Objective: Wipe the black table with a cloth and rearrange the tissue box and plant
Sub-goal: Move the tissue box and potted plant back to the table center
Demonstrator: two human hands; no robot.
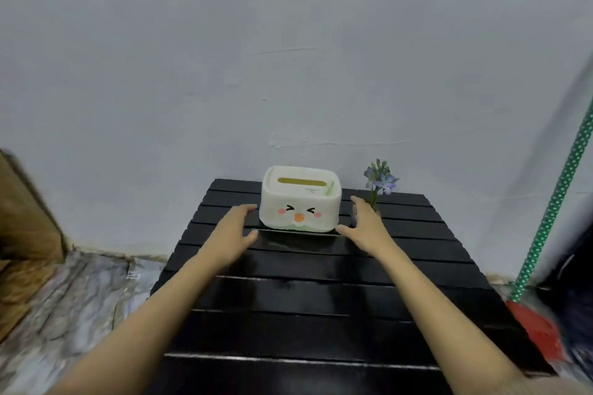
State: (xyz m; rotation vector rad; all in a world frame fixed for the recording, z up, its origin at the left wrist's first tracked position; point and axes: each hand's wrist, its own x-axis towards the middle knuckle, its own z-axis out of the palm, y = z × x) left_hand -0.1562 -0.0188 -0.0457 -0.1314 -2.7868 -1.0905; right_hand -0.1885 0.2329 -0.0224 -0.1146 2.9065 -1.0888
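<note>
Black slatted table [321, 292], back edge against the pale wall [224, 58]; we see its near half bare. White tissue box [300, 199] with a cartoon face stands toward the back, centre. Our left hand [232, 229] and right hand [364, 224] flank it, fingers spread, just short of its sides. Plant [380, 181] with blue flowers beside the right hand, at the back right. Green dotted broom handle [558, 196] leans off the table's right edge
</note>
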